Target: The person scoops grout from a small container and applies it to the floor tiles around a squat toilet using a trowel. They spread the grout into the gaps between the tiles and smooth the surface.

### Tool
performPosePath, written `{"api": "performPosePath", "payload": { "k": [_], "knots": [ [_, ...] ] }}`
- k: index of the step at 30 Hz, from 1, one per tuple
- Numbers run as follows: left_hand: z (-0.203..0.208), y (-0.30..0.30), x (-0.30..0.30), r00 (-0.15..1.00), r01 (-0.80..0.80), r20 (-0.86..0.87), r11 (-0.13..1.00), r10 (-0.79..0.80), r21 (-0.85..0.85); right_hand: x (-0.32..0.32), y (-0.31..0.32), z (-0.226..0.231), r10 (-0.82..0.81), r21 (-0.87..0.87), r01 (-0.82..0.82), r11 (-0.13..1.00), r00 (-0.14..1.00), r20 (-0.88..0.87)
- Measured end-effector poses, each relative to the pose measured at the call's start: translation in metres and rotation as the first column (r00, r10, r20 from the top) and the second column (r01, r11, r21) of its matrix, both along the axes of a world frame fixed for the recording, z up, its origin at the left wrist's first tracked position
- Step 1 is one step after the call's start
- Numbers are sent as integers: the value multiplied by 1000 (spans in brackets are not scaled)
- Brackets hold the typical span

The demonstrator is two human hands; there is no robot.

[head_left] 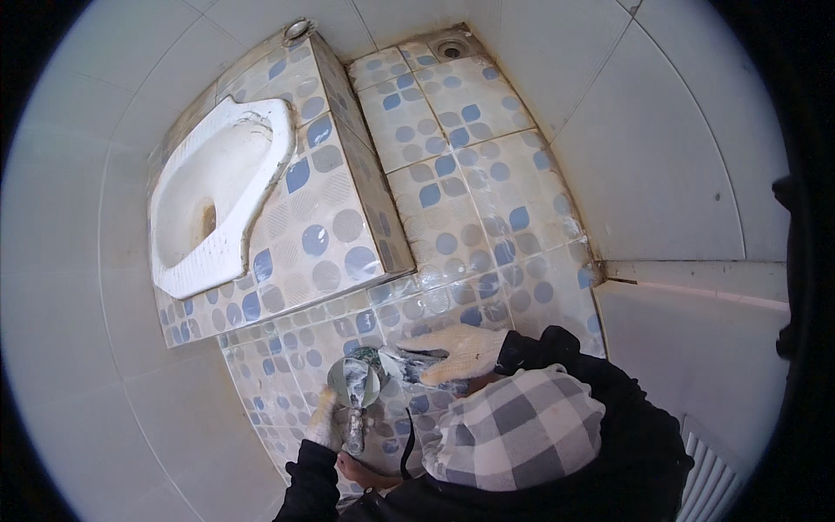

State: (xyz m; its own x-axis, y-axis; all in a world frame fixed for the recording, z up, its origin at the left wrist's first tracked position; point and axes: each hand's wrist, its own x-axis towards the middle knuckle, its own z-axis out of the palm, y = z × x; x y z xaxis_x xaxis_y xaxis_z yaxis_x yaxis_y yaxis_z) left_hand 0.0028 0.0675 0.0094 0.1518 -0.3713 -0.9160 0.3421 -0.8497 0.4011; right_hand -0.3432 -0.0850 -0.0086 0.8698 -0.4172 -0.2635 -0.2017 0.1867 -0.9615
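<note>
My left hand [321,423], in a cream knitted glove, is closed at the lower left edge of a small round bowl [335,379] with white paste in it. A paste-smeared handle [356,432] sticks out of the bowl toward me; the rest of that tool is coated in paste. My right hand [468,351], gloved the same way, grips a scraper [402,363] with a dark handle. Its paste-covered blade points left, close to the bowl's right side. Both hands are low over the tiled floor, and the right fingertips are partly hidden.
A white squat toilet [228,235] is set in a raised tiled step [326,239] at the left. A round floor drain [451,50] lies in the far corner. Pale walls [652,148] close in both sides. Grey-and-white checked cloth [522,426] covers the near right, above a white slatted grille [706,465].
</note>
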Motion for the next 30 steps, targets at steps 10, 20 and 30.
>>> {"api": "performPosePath", "payload": {
  "k": [10, 20, 30],
  "knots": [
    [10, 13, -6, 995, 93, -32, 993, -95, -77, 3, -1, 3, 150, -13, -150, 989, 988, -22],
    [18, 29, -68, 817, -429, -483, 891, 314, -148, 5, 0, 6, 159, -2, -159, 987, 986, -56],
    [-4, 40, -50, 685, -626, -523, 777, 507, -65, -7, 3, -5, 45, 366, 86, 927, 941, -334]
  ]
}}
